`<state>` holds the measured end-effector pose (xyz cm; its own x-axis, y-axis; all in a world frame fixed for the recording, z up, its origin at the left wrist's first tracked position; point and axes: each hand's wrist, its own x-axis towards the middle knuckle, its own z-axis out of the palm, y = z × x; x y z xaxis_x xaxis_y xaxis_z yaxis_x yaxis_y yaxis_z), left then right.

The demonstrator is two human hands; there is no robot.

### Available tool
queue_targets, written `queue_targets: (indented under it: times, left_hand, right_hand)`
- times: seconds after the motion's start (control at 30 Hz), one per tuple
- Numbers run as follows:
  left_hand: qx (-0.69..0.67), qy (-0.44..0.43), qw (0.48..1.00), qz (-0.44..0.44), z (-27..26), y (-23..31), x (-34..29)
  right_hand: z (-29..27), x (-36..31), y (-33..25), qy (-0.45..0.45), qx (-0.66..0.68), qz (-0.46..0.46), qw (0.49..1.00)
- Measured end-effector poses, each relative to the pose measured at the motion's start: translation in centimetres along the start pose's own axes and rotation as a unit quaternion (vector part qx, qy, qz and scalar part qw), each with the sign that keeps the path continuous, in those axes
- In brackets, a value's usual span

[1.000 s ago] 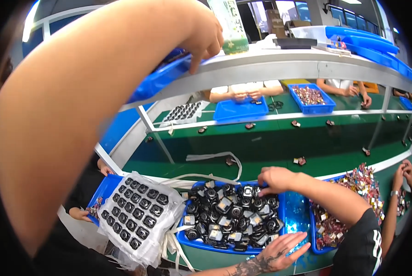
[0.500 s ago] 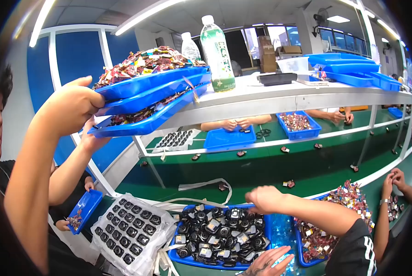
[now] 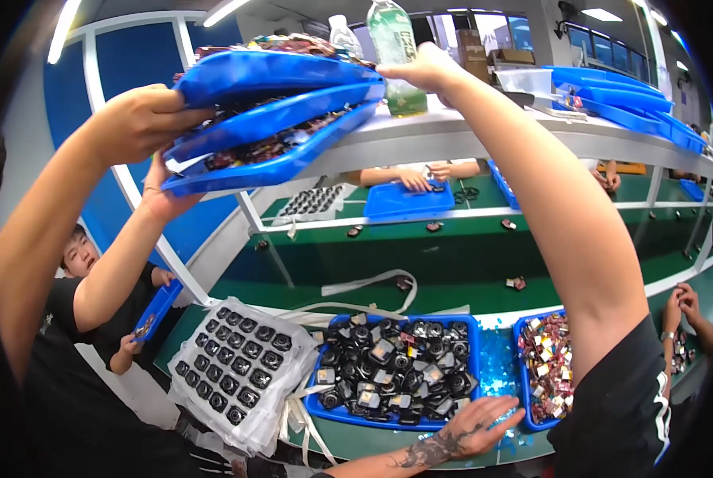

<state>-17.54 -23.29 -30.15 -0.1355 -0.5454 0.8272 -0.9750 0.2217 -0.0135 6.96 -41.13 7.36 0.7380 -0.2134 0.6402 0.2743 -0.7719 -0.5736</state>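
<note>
My left hand (image 3: 145, 115) is closed on the left end of the top blue tray (image 3: 273, 76), which is heaped with small reddish-brown electronic parts. My right hand (image 3: 430, 70) is at that tray's right end, in front of a green-tinted bottle (image 3: 396, 48); its thumb side meets the rim and most fingers are hidden. Two more filled trays, a middle blue tray (image 3: 253, 127) and a bottom blue tray (image 3: 253, 171), sit beneath, tilted on the shelf's edge. A co-worker's hand (image 3: 165, 195) supports the bottom one from the left.
Below stands a blue bin (image 3: 472, 370) of black camera-like units, beside a white moulded tray (image 3: 213, 342) of round black parts. Another co-worker's tattooed hand (image 3: 476, 426) lies near them. A blue bin of small parts (image 3: 549, 358) is under my right arm. A white shelf (image 3: 468, 143) crosses ahead.
My right hand has risen from over the black units to the top tray's right end. The top tray tilts, its gap above the middle tray wider at the left. The view has shifted.
</note>
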Motion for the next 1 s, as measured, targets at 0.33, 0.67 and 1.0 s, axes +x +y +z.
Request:
queue_targets:
  times: [0.33,0.67,1.0]
  left_hand:
    - [-0.011,-0.015,1.0,0.0,0.2,-0.7,-0.5]
    - [-0.077,0.185,0.973,-0.111,-0.4,-0.9,-1.1]
    - [-0.568,0.059,0.757,-0.318,-5.9,3.2,2.8]
  right_hand:
    - [-0.8,-0.5,1.8,0.151,0.116,0.01,0.982]
    - [-6.5,-28.2,1.6,-0.038,0.159,-0.039,0.986]
    - [-5.9,-48.8,4.6,-0.302,0.058,0.001,0.952]
